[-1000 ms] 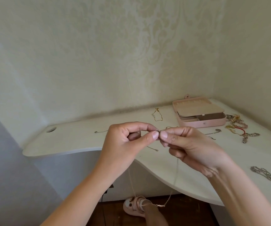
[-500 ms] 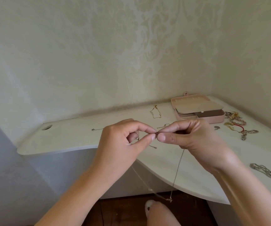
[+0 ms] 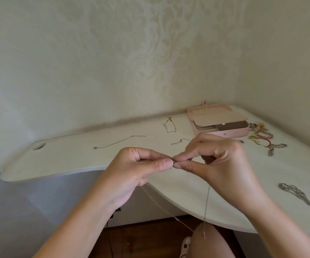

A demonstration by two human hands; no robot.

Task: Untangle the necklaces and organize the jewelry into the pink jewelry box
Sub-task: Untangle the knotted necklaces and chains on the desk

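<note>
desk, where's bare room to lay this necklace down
Bare desk runs from the cable hole to the thin silver chain, and between the right hand and the chunky silver chain. Crowded: the tangled pile beside the pink jewelry box.

You are in a room of a home, at a corner set up for personal things. The walls on both sides carry pale cream wallpaper with a faint damask pattern. A white surface with a curved front edge fits into the corner, with a round cable hole near its left end. Under it the floor is dark wood. A pink jewelry box lies open near the wall, with a heap of bracelets and chains beside it.
</note>
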